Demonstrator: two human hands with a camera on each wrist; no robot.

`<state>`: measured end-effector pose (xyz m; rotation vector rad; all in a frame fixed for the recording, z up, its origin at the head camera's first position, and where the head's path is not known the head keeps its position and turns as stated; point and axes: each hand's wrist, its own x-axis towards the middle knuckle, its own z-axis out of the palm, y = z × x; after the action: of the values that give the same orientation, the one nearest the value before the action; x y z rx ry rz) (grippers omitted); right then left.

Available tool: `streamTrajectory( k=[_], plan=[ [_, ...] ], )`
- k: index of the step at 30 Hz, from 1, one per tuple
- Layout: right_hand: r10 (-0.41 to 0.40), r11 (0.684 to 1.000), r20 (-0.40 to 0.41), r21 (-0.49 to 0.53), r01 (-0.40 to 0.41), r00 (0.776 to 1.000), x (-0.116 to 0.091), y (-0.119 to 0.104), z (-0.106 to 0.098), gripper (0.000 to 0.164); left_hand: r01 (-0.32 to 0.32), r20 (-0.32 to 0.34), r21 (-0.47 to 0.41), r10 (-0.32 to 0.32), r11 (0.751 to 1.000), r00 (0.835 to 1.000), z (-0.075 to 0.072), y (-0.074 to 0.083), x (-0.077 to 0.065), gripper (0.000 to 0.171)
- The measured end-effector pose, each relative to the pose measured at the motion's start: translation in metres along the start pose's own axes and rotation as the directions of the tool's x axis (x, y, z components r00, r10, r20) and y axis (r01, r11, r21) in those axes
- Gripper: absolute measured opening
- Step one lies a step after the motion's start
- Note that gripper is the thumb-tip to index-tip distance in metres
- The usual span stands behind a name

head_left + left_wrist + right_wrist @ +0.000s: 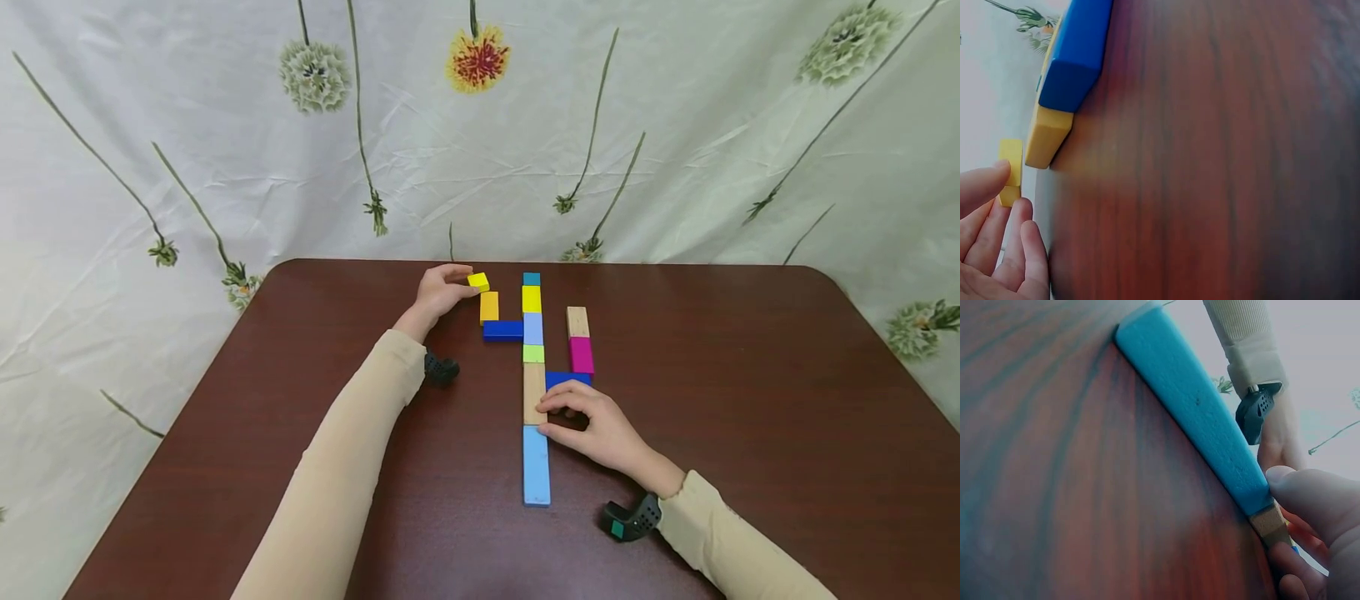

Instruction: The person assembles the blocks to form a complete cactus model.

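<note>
In the head view my left hand (pixel 442 292) pinches a small yellow block (pixel 478 282) between thumb and fingers. The block is just beyond an orange-yellow block (pixel 489 307) that meets a dark blue block (pixel 503 331). The left wrist view shows the same yellow block (pixel 1010 172) between the thumb and fingertips. My right hand (pixel 600 425) rests its fingertips on the right edge of the column, where a plain wooden block (pixel 534 392) meets a light blue block (pixel 536 467). In the right wrist view, the thumb touches the light blue block (pixel 1197 412) near its end.
The column continues away through a lime green block (pixel 533 354), a periwinkle block (pixel 532 328), a yellow block (pixel 531 299) and a teal block (pixel 532 279). To its right, another blue block (pixel 567 379) leads to magenta (pixel 581 355) and wooden (pixel 577 322) blocks. The brown table (pixel 750 433) meets a flowered cloth (pixel 675 100).
</note>
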<state>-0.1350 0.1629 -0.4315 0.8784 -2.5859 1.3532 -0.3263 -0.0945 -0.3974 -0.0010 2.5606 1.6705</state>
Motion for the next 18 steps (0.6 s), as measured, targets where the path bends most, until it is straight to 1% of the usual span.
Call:
streamTrajectory(
  k=[5, 10, 18],
  plan=[
    [0.000, 1.000, 0.000, -0.002, 0.000, 1.000, 0.001, 0.000, 0.000, 0.020, 0.010, -0.028, 0.011, -0.009, 1.000, 1.000, 0.006, 0.000, 0.003, 0.040],
    [-0.005, 1.000, -0.003, -0.001, 0.005, 1.000, 0.001, -0.001, 0.000, 0.021, 0.038, -0.059, 0.024, -0.036, 0.999, 0.998, 0.010, 0.000, 0.006, 0.038],
    [0.010, 1.000, 0.005, -0.010, -0.010, 1.000, 0.000, -0.002, -0.001, 0.021, 0.076, -0.031, 0.080, -0.074, 0.994, 0.997, 0.012, 0.000, 0.006, 0.036]
  ],
)
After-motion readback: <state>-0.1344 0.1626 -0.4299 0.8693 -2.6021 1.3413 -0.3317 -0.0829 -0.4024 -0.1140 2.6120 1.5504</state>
